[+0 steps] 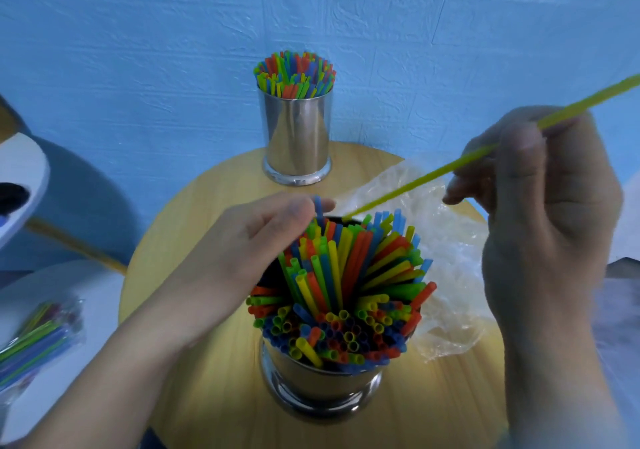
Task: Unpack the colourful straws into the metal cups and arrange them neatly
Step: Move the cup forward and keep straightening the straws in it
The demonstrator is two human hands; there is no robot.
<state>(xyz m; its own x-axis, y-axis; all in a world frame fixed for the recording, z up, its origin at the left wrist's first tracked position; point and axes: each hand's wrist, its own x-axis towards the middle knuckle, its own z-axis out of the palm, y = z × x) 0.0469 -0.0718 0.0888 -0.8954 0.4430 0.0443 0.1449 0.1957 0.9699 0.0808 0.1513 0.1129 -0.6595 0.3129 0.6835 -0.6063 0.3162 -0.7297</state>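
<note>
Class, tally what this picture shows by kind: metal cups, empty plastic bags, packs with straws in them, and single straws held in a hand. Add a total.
Metal cups: 2, the near cup and the far cup
Empty plastic bag: 1
Straw pack: 1
Yellow straw held in the right hand: 1
Total: 5

A metal cup (311,376), lower centre, brims with splayed straws (346,275); one yellow-green straw (415,185) slants into it from upper right. A second cup (298,137), upper centre, holds upright straws (294,74).
</note>
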